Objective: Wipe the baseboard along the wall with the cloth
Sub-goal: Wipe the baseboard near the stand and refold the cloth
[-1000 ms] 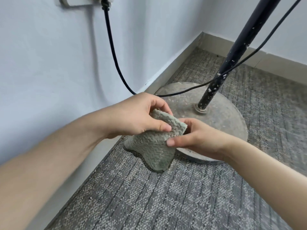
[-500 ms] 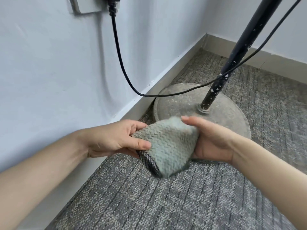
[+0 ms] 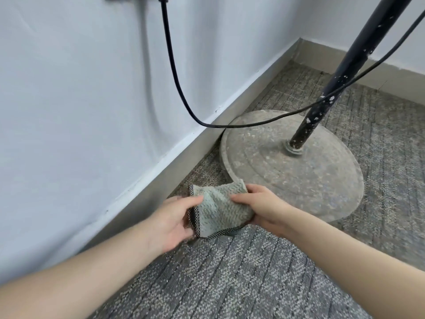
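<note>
**Cloth gripped in both hands, above carpet beside baseboard**

One cloth (image 3: 220,211): pale green, nubby woven pile, folded to a rough rectangle, dark mesh edging showing along its left and lower borders. The left hand (image 3: 171,223) is pinching the left edge, thumb on top, fingers underneath. The right hand (image 3: 262,207) is clamping the right edge the same way. The cloth is hanging just above the grey looped carpet (image 3: 230,279), near but apart from the baseboard (image 3: 147,192), a smooth grey-beige strip under the white wall (image 3: 80,100). One round, dusty stand base (image 3: 294,166) is sitting just beyond, carrying one black paint-flecked pole (image 3: 322,104). One black cable (image 3: 174,72) is drooping from the wall across the base.
</note>
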